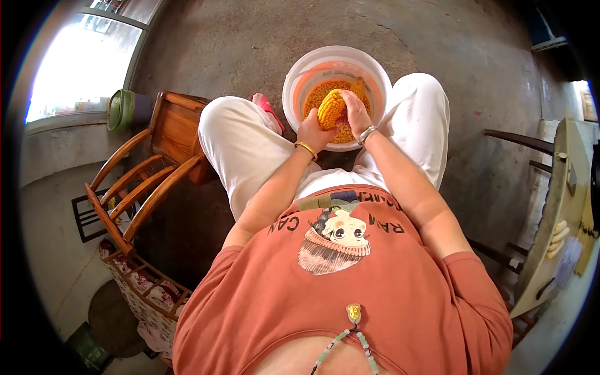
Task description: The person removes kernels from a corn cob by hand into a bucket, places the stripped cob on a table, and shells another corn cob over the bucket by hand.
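Through the head view, here's the left hand (314,131) and right hand (356,114) together, clasping a plump yellow corn cob (330,110) inside the round white plastic bucket's (295,76) near edge, presumably so loose golden kernels (317,97) stay in. The rust-red T-shirt (406,294) reads "CAN"; folds muddle the rest.

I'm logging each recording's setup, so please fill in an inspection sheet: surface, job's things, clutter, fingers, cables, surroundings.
Surface: grey, patchy floor.
Job's things: corn cob held over a white tub; loose kernels inside.
Clutter: pale items, unclear, on the right.
Fingers: left hand and right hand both closed on the cob.
Cables: nothing seen.
Surroundings: wooden chair and bright window on the left.
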Demonstrator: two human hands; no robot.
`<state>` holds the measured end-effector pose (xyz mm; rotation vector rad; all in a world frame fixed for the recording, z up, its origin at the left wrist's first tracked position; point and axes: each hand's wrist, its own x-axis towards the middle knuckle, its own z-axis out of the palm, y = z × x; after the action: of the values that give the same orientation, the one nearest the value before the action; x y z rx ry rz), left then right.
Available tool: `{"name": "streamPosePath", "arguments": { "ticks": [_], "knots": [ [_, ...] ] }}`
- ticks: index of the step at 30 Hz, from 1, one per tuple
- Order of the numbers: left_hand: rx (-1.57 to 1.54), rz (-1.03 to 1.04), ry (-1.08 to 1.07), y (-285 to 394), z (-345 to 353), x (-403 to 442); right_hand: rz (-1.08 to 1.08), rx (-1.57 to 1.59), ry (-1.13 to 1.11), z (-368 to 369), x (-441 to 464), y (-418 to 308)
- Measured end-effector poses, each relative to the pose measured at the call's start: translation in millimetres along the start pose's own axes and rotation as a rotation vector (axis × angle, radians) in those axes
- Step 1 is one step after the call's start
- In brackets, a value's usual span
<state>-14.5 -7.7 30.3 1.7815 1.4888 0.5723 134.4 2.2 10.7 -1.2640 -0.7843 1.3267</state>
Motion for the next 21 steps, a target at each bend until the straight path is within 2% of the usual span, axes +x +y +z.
{"name": "streamPosePath", "arguments": {
  "ticks": [2, 5, 11, 21],
  "knots": [
    [0.048, 0.004, -0.005, 1.7, -0.3, -0.9, 0.236, 0.036, 0.015, 10.3, -13.7, -33.5],
    [0.09, -0.015, -0.025, 6.6, -2.5, -2.3, 0.114, -0.1, -0.02, 2.4, 0.2, -1.7],
    [0.088, 0.007, -0.021, 0.6, -0.2, -1.0, 0.28, 0.121, -0.042, 5.6, -7.6, -24.2],
    [0.076, 0.008, 0.014, -1.1, 1.9, 0.4, 0.083, -0.045, -0.136, -5.7, 4.2, 3.7]
  ]
}}
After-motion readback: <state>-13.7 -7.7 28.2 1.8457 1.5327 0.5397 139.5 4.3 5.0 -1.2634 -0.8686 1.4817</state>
